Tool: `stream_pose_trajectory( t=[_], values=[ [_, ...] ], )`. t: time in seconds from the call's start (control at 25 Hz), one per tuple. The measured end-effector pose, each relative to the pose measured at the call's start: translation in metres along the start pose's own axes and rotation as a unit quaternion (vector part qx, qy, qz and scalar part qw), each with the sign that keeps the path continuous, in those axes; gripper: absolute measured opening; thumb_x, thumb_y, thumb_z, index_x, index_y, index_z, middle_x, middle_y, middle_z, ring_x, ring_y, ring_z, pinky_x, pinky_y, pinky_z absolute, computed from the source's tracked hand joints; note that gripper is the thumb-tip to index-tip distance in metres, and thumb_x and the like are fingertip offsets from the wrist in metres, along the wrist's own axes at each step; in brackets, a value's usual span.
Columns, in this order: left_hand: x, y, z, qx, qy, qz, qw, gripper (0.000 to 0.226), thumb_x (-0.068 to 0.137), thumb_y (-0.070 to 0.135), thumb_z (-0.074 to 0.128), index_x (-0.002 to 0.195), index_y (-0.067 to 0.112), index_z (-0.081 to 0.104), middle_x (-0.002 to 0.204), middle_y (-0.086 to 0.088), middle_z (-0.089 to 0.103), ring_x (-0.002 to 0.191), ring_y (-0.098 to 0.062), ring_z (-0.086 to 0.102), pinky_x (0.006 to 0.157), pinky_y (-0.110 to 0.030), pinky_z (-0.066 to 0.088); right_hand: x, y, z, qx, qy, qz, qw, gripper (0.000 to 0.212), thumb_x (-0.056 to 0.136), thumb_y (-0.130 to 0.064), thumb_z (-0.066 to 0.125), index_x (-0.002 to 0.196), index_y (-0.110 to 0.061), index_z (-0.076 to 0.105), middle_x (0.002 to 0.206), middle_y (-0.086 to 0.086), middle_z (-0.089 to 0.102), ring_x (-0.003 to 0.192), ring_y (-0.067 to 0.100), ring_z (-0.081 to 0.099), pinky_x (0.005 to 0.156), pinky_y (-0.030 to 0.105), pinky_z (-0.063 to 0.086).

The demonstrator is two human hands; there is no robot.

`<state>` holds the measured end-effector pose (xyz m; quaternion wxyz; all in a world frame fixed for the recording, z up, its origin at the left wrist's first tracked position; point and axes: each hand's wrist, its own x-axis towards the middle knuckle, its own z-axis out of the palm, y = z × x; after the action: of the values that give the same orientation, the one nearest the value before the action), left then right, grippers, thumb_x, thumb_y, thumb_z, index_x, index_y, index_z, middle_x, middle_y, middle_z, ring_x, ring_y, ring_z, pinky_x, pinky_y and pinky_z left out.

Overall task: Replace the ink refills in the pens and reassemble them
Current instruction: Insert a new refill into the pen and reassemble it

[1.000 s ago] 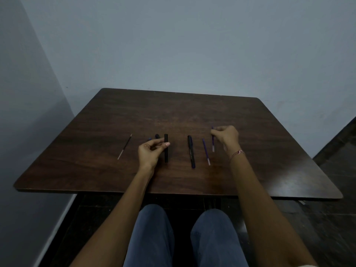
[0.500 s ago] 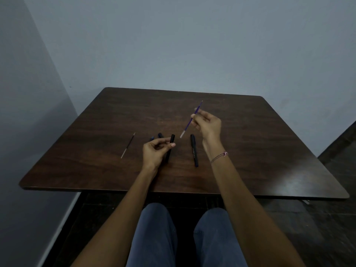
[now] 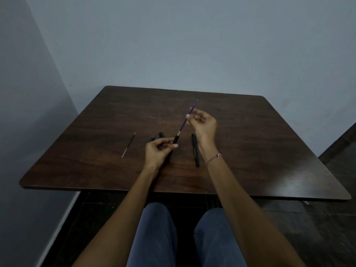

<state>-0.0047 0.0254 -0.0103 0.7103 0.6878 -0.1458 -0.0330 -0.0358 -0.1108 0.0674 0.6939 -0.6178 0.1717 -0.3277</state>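
The left hand (image 3: 158, 151) is gripping a black pen barrel (image 3: 173, 146); the right hand (image 3: 203, 123) is pinching a purple refill (image 3: 185, 120) meeting the barrel's open end.

Left hand (image 3: 157, 151) pinches low, right hand (image 3: 204, 124) pinches higher, farther forward.

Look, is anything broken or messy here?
Nothing looks broken or spilled. The left hand grips a black barrel, and the right hand holds a purple refill at its opening. One thin refill lies alone, left of everything else.
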Motion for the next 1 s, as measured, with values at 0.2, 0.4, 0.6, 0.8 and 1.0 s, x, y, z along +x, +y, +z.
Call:
stream_pose_trajectory(
  t=[0.2, 0.4, 0.6, 0.8, 1.0],
  values=[
    [-0.001, 0.002, 0.001, -0.008, 0.002, 0.004, 1.000, 0.022, 0.069, 0.007, 0.080, 0.088, 0.016, 0.074, 0.067, 0.009, 0.071, 0.067, 0.002, 0.064, 0.066, -0.010, 0.050, -0.009, 0.014, -0.001, -0.095, -0.056, 0.009, 0.994, 0.022, 0.078, -0.008, 0.074, 0.099, -0.011, 0.068, 0.087, 0.005, 0.071, 0.089, 0.020, 0.068, 0.080, 0.034, 0.057],
    [-0.002, 0.006, -0.001, -0.035, 0.029, 0.009, 0.999, 0.024, 0.070, 0.000, 0.078, 0.092, 0.006, 0.072, 0.073, 0.006, 0.071, 0.067, 0.002, 0.066, 0.066, -0.009, 0.049, -0.020, 0.022, 0.006, -0.116, -0.122, 0.056, 0.984, 0.012, 0.077, -0.008, 0.074, 0.082, -0.017, 0.070, 0.082, -0.001, 0.071, 0.082, 0.012, 0.067, 0.069, 0.018, 0.055],
    [-0.001, 0.010, -0.009, -0.031, 0.035, 0.025, 0.999, 0.023, 0.070, 0.001, 0.078, 0.090, 0.010, 0.072, 0.075, -0.001, 0.070, 0.068, 0.001, 0.066, 0.068, -0.011, 0.050, -0.023, 0.020, 0.011, -0.096, -0.146, 0.065, 0.982, 0.006, 0.081, -0.016, 0.072, 0.087, -0.018, 0.072, 0.087, -0.004, 0.071, 0.082, 0.004, 0.065, 0.058, 0.010, 0.048],
    [0.000, 0.013, -0.022, -0.039, 0.045, 0.033, 0.998, 0.023, 0.070, -0.001, 0.077, 0.089, 0.010, 0.072, 0.079, -0.003, 0.072, 0.074, -0.009, 0.068, 0.072, -0.016, 0.053, -0.025, 0.020, 0.024, -0.093, -0.177, 0.046, 0.979, 0.008, 0.083, -0.014, 0.070, 0.082, -0.022, 0.072, 0.092, -0.002, 0.073, 0.078, 0.005, 0.065, 0.056, 0.011, 0.047],
    [0.003, 0.002, -0.038, -0.039, 0.063, 0.033, 0.997, 0.022, 0.070, -0.002, 0.077, 0.090, 0.006, 0.072, 0.071, 0.013, 0.074, 0.071, 0.001, 0.068, 0.066, -0.010, 0.050, -0.024, 0.028, 0.033, -0.092, -0.230, 0.077, 0.966, 0.007, 0.085, -0.022, 0.068, 0.089, -0.026, 0.072, 0.091, -0.001, 0.072, 0.078, 0.003, 0.063, 0.057, 0.011, 0.046]
  ],
)
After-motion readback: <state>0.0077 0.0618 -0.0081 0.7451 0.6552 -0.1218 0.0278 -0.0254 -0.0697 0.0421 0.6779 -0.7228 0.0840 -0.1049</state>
